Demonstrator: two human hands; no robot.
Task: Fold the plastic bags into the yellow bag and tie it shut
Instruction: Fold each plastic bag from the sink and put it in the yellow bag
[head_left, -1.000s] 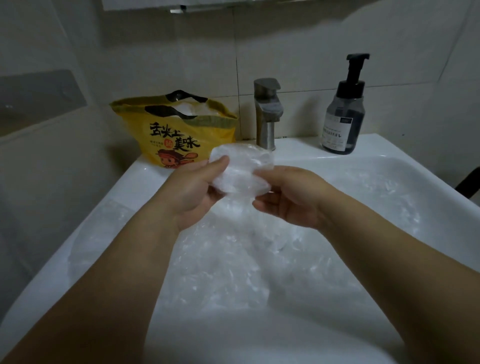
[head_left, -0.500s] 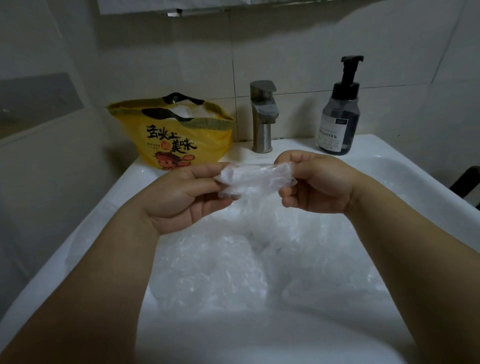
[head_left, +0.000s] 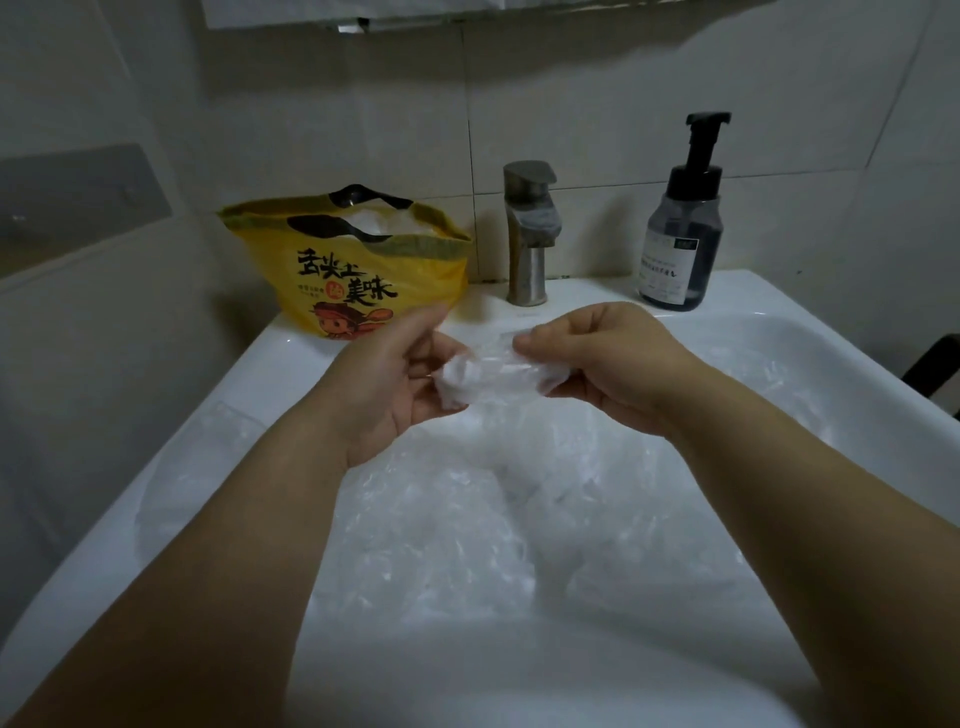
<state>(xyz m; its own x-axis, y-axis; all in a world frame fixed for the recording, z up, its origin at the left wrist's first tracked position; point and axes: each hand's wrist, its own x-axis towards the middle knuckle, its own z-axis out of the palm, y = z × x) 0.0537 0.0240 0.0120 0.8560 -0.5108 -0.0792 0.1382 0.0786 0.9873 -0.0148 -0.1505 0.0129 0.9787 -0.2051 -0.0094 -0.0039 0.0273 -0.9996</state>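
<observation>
Spanning the gap, the plastic bag (head_left: 491, 375) is pinched endwise by left grip (head_left: 390, 382) and right grip (head_left: 605, 364).

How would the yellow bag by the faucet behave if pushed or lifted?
Probably floppy: the yellow bag has thin, wrinkled walls and a sagging open mouth. Likely light, since only crumpled clear plastic shows inside. Standing on the smooth sink ledge, it would probably slide or crumple under a push.
</observation>
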